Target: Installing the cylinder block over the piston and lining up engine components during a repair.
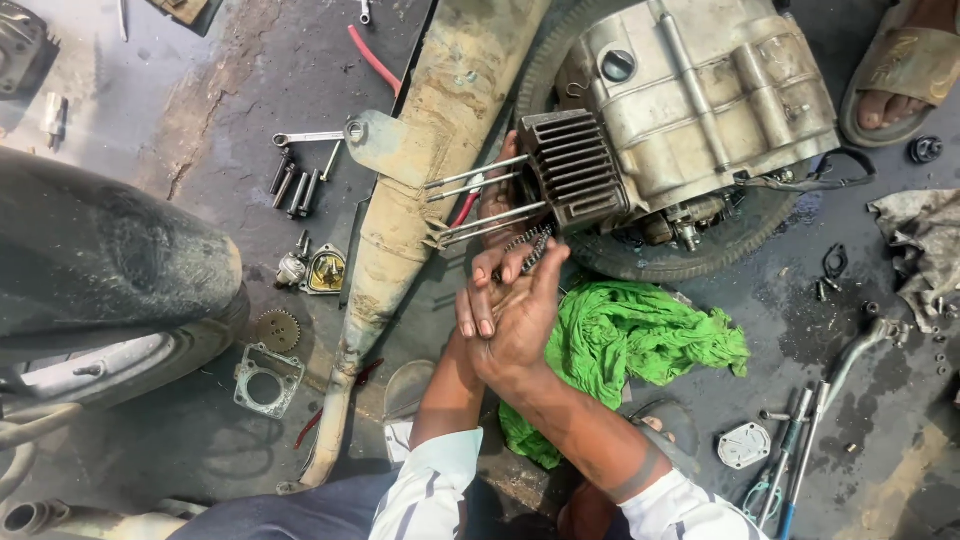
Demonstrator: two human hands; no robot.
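Note:
A dirty motorcycle engine point(700, 90) lies on a tyre point(700, 258), its finned cylinder point(575, 165) pointing left with long studs point(475, 178) sticking out. A short loop of chain point(533, 243) hangs out below the cylinder. My right hand point(520, 315) is just under the studs, thumb up, fingertips pinched at the chain. My left hand point(497, 200) reaches up behind it. Only part of it shows between the studs, against the cylinder's open end, and its grip is hidden.
A rusty exhaust pipe point(430, 130) runs down the floor to the left of my hands. A green rag point(650, 335) lies to the right. A gasket point(265, 380), a gear point(278, 330), a wrench point(305, 138) and tools point(800, 450) are scattered around. Another person's sandalled foot point(905, 70) is at top right.

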